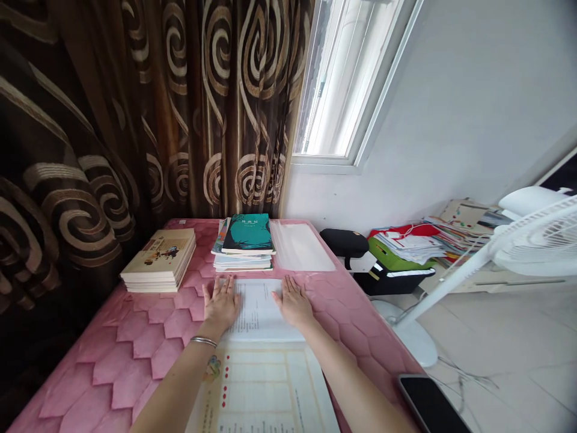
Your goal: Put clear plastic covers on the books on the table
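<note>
An open book [265, 373] lies on the pink quilted table cover, its upper page white with print and its lower page cream with a grid and red dots. My left hand [222, 305] rests flat at the upper page's left edge, fingers spread. At the opposite edge, my right hand [293, 304] lies flat too, fingers stretched away from me. Neither hand grips anything. A silver bracelet [204, 341] circles my left wrist. Beyond my hands sits a small stack of books with a teal one [249, 233] on top.
A stack of cream books [162, 255] stands at the left back. Clear plastic sheets [304, 246] lie at the right back. A dark phone [430, 403] is near the right edge. Beyond it stand a white fan [469, 264] and a black box [392, 279] with papers.
</note>
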### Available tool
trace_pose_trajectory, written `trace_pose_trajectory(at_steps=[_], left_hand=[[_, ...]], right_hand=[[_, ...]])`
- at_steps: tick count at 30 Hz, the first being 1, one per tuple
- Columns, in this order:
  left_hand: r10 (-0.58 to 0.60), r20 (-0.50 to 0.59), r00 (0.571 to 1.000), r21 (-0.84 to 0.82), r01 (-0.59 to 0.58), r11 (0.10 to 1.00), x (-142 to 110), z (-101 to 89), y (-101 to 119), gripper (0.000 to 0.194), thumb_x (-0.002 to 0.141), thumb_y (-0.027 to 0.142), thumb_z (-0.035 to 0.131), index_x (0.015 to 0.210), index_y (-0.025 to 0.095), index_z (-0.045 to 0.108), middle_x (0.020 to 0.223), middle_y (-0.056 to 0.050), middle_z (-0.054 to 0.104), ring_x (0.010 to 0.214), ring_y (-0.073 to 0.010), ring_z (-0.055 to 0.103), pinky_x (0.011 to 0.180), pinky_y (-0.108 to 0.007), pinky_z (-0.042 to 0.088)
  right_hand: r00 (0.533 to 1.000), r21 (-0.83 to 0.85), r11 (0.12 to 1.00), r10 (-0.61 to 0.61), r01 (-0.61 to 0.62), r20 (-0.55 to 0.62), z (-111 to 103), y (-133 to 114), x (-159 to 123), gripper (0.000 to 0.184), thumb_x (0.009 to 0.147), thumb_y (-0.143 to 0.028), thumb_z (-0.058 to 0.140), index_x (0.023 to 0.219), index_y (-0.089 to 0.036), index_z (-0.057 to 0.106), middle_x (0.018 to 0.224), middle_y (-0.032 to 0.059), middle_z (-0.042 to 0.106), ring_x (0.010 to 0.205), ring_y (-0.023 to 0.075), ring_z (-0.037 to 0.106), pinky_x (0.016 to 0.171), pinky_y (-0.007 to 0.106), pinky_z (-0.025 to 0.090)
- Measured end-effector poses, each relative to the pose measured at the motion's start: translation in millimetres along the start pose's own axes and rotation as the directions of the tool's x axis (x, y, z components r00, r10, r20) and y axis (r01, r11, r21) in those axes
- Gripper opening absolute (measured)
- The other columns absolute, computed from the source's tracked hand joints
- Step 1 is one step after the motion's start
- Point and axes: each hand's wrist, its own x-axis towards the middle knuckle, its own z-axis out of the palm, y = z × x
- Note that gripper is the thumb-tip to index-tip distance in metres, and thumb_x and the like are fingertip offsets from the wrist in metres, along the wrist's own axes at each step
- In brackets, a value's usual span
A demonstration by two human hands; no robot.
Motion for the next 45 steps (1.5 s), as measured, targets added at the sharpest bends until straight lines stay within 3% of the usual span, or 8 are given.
trace_pose_trajectory(at_steps=[5,10,16,22,27,30,39,45], left_hand=[[-0.102,-0.047,0.994,0.025,0.104,0.994,-3,-2.4,-14,0.059,0.092,0.041,0.024,0.147,0.020,0.028,0.152,-0.006,0.031,0.143,-0.0290,0.017,0.110,-0.066,0.001],[-0.198,-0.140,0.970,0.175,0.221,0.959,-5,-10.9,10,0.063,0.089,0.034,0.033,0.146,0.010,0.028,0.149,-0.016,0.035,0.144,-0.0337,0.006,0.111,-0.064,-0.004],[0.237,0.057,0.970,0.000,-0.237,0.971,-1,-1.7,47,0.062,0.090,0.031,0.032,0.149,0.017,0.020,0.156,-0.005,0.019,0.144,-0.0236,0.013,0.117,-0.049,0.012],[0.237,0.060,0.970,-0.059,-0.233,0.971,-1,8.4,45,0.064,0.093,0.044,0.021,0.149,0.014,0.020,0.156,-0.007,0.018,0.144,-0.0225,0.017,0.117,-0.051,0.009],[0.268,0.081,0.960,-0.033,-0.266,0.963,-1,10.3,43,0.065,0.090,0.042,0.031,0.149,0.017,0.020,0.157,-0.007,0.016,0.145,-0.0251,0.012,0.117,-0.051,0.006],[0.285,0.082,0.955,-0.031,-0.284,0.958,0,13.1,42,0.065,0.091,0.041,0.031,0.149,0.017,0.018,0.157,-0.007,0.016,0.145,-0.0257,0.010,0.116,-0.052,0.005],[0.157,-0.001,0.988,-0.039,-0.157,0.987,0,9.5,37,0.068,0.091,0.046,0.029,0.150,0.013,0.015,0.155,-0.008,0.025,0.143,-0.0233,0.018,0.117,-0.050,0.011],[-0.090,-0.045,0.995,-0.002,0.090,0.996,-4,1.1,-1,0.065,0.092,0.045,0.028,0.148,0.012,0.022,0.150,-0.014,0.034,0.142,-0.0285,0.020,0.113,-0.060,0.006]], right_hand=[[1.000,-0.003,1.000,-0.024,0.024,-0.003,1,3,0,0.071,0.097,-0.050,0.018,0.146,0.000,0.022,0.154,0.0157,0.022,0.142,0.0244,0.019,0.115,0.042,0.013],[1.000,-0.025,0.999,-0.023,0.023,0.000,2,2,-1,0.070,0.097,-0.050,0.020,0.147,0.000,0.022,0.154,0.0165,0.021,0.143,0.0244,0.018,0.115,0.042,0.012],[1.000,-0.061,0.998,-0.024,0.024,0.002,-2,1,-3,0.068,0.097,-0.048,0.021,0.146,0.000,0.023,0.153,0.0185,0.023,0.143,0.0243,0.019,0.114,0.042,0.013],[0.997,-0.047,0.999,0.030,-0.027,0.075,-17,-21,-2,0.070,0.096,-0.049,0.025,0.146,0.001,0.024,0.153,0.0209,0.020,0.143,0.0309,0.016,0.113,0.054,0.011],[0.963,0.147,0.953,-0.271,0.266,0.010,-9,-67,3,0.068,0.097,-0.051,0.019,0.149,-0.007,0.020,0.155,0.0114,0.019,0.145,0.0228,0.009,0.116,0.047,0.008],[0.963,0.230,0.941,-0.265,0.248,0.047,0,-78,7,0.067,0.097,-0.050,0.013,0.149,-0.007,0.020,0.154,0.0112,0.021,0.144,0.0207,0.013,0.116,0.044,0.008],[0.995,0.041,0.998,-0.059,0.056,0.081,-4,-18,5,0.069,0.097,-0.048,0.010,0.148,-0.002,0.019,0.155,0.0133,0.016,0.145,0.0216,0.010,0.116,0.044,0.006],[0.996,0.006,1.000,-0.009,0.008,0.088,-2,4,8,0.067,0.097,-0.047,0.012,0.149,-0.005,0.019,0.156,0.0107,0.017,0.144,0.0194,0.012,0.116,0.039,0.007]])
